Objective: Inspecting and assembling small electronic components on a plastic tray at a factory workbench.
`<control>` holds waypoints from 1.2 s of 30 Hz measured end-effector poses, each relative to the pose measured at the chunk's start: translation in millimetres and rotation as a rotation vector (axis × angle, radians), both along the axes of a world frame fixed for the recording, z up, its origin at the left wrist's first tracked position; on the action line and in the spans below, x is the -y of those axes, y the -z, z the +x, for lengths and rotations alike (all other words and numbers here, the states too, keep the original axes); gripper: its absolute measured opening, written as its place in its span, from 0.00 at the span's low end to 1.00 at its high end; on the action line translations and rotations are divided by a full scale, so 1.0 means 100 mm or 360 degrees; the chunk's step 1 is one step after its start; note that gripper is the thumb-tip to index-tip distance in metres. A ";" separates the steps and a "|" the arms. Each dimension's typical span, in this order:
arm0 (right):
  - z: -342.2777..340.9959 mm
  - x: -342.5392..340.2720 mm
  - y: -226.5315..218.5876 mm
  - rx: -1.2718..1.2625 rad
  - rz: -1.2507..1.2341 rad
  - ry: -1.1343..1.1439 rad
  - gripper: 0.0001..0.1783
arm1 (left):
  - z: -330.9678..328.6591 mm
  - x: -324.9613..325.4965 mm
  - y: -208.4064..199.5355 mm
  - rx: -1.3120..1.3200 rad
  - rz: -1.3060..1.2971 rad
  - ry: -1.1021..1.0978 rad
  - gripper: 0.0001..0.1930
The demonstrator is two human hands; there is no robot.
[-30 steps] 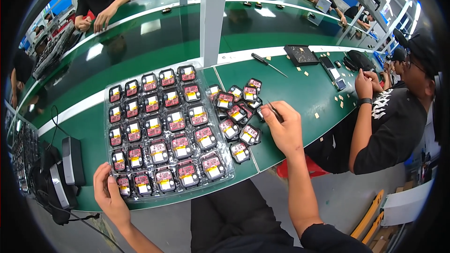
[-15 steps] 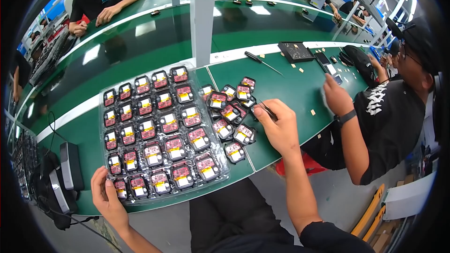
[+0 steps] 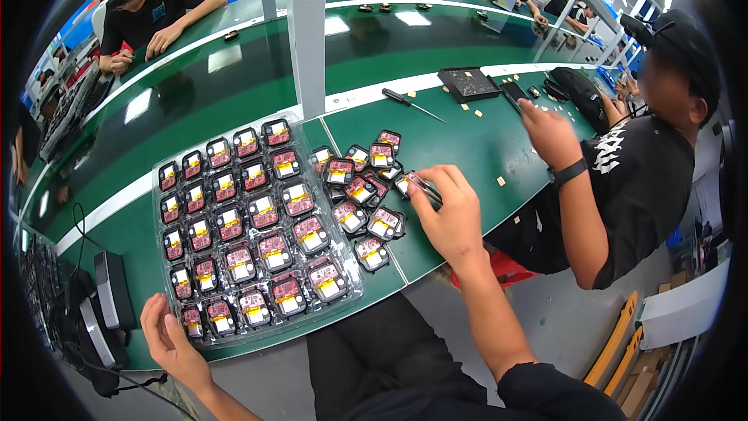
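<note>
A clear plastic tray (image 3: pixel 360 290) lies on the green workbench, its pockets filled with small black square-cased modules (image 3: pixel 296 196) showing red circuit boards, white labels and yellow strips. Beside its near left corner rests my left hand (image 3: pixel 173 347), open, thumb apart from the loosely bent fingers. To the right of the tray is a loose pile of the same modules (image 3: pixel 361 189). My right hand (image 3: pixel 456 222) is over the pile's right edge, pinching what look like dark tweezers (image 3: pixel 427 187). Their tips are at a module at that edge, partly hidden by the fingers.
A screwdriver (image 3: pixel 413 105) and a black parts tray (image 3: pixel 469 84) lie further back, among small pale scraps. A co-worker (image 3: pixel 623 187) sits close on my right, one hand raised. A grey metal post (image 3: pixel 308 47) stands behind the tray. A dark grey box-shaped device (image 3: pixel 114 288) is at left.
The whole view has shifted, moving the bench and tray slightly left in the picture. My right hand keeps the tweezers at the pile's right edge. My left hand stays at the tray's corner.
</note>
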State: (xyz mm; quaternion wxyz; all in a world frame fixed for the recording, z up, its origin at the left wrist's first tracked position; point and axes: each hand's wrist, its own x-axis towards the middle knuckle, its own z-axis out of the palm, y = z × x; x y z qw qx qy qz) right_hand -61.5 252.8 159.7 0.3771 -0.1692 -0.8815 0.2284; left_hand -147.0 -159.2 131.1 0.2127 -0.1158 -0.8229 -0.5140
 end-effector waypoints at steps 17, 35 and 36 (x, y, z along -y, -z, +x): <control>0.15 -0.05 0.06 0.0264 0.0092 0.0211 0.12 | -0.03 -0.02 -0.04 0.0135 -0.0057 0.0036 0.14; 0.17 -0.08 0.06 0.0214 -0.0021 -0.0121 0.12 | -0.04 -0.01 -0.03 0.0118 -0.0104 0.0011 0.14; 0.16 -0.08 0.07 0.0217 -0.0006 -0.0087 0.13 | -0.04 -0.01 -0.03 0.0118 -0.0109 0.0009 0.14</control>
